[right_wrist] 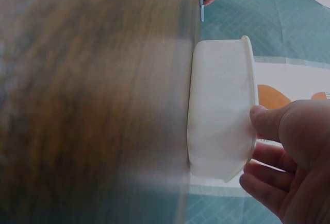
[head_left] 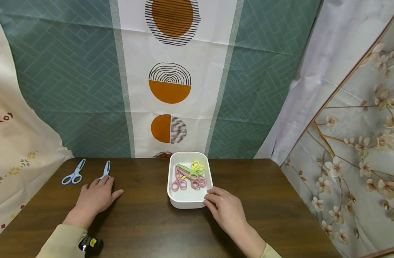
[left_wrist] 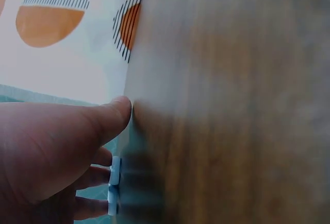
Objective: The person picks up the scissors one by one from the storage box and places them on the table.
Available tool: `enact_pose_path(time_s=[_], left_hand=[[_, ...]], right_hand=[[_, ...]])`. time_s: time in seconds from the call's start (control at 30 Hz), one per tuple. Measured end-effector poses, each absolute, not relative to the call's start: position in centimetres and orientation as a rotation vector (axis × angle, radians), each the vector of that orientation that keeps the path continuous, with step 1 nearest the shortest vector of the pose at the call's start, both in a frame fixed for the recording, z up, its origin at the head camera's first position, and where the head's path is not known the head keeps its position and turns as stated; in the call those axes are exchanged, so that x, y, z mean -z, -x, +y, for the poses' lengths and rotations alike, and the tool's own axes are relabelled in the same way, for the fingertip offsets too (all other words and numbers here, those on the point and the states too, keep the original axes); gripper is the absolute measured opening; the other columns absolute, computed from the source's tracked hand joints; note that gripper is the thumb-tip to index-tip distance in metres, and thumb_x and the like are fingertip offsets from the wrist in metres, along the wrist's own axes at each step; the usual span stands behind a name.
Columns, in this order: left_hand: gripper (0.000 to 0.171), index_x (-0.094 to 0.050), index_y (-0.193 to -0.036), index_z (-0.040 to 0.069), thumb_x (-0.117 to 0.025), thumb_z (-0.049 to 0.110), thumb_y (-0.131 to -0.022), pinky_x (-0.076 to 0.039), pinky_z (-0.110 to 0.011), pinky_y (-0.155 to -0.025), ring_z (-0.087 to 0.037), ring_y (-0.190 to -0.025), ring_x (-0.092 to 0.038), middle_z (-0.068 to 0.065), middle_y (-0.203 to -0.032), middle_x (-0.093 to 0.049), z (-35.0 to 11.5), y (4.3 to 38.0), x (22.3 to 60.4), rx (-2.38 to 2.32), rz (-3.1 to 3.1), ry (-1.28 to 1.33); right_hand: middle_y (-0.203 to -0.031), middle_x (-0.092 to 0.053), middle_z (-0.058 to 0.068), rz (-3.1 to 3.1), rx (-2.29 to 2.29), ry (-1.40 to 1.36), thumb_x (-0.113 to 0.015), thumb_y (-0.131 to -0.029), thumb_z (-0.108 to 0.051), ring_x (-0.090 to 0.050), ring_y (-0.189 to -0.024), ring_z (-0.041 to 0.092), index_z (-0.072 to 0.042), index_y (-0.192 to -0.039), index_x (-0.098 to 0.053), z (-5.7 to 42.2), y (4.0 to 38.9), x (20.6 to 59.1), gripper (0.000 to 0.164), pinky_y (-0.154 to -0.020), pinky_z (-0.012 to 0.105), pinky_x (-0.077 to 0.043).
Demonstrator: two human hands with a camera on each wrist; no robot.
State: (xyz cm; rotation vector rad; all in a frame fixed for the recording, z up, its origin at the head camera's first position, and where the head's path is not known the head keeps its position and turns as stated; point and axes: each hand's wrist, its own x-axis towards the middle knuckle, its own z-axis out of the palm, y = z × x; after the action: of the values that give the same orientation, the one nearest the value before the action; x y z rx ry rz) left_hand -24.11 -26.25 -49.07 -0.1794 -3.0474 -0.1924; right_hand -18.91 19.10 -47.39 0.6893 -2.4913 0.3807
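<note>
On the table's left side my left hand [head_left: 95, 199] has its fingertips over the handles of a pair of light-blue scissors [head_left: 107, 168], its thumb spread away. The handles [left_wrist: 115, 171] show at the fingertips in the left wrist view. Farther left lies another pair of light-blue scissors [head_left: 75, 173]. A white plastic container [head_left: 188, 203] stands near the middle. My right hand [head_left: 227, 209] holds its near right corner, thumb and fingers at the rim. Inside are green scissors [head_left: 188, 171], yellow scissors [head_left: 198, 166] and pink scissors [head_left: 178, 181], partly overlapping.
The dark wooden table [head_left: 151, 229] ends at a back edge against a green and white patterned curtain [head_left: 87, 89]. A floral cloth [head_left: 361, 161] hangs along the right side, and a cream cloth [head_left: 19, 143] along the left.
</note>
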Motion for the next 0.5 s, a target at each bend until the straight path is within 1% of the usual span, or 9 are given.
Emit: enact_pose_path(time_s=[0.13,0.3,0.5], left_hand=[[0.08,-0.051,-0.149,-0.015,-0.063,0.053,-0.109,-0.033,-0.086,-0.106,-0.065,-0.141,-0.042,-0.04,-0.155,-0.047,-26.9,24.8,49.1,0.22,-3.073,0.13],[0.084,-0.05,-0.149,-0.015,-0.061,0.058,-0.109,-0.029,-0.089,-0.105,-0.065,-0.142,-0.039,-0.04,-0.155,-0.046,-27.6,25.3,49.2,0.247,-3.087,0.108],[0.083,-0.049,-0.148,-0.015,-0.058,0.058,-0.11,-0.026,-0.092,-0.105,-0.066,-0.143,-0.037,-0.041,-0.156,-0.044,-28.2,25.3,49.3,0.265,-3.099,0.098]], right_hand=[[-0.113,-0.078,-0.004,-2.486,-0.39,-0.696,-0.092,-0.092,-0.025,-0.075,-0.102,0.016,-0.023,-0.098,-0.086,19.1,19.0,47.3,0.009,-0.083,0.04,-0.064],[-0.114,-0.078,-0.003,-2.487,-0.39,-0.694,-0.092,-0.092,-0.024,-0.075,-0.103,0.017,-0.022,-0.098,-0.086,19.1,19.0,47.3,0.009,-0.084,0.04,-0.064],[-0.113,-0.078,-0.003,-2.486,-0.39,-0.69,-0.093,-0.092,-0.024,-0.076,-0.104,0.017,-0.022,-0.098,-0.086,19.0,19.0,47.4,0.009,-0.084,0.04,-0.064]])
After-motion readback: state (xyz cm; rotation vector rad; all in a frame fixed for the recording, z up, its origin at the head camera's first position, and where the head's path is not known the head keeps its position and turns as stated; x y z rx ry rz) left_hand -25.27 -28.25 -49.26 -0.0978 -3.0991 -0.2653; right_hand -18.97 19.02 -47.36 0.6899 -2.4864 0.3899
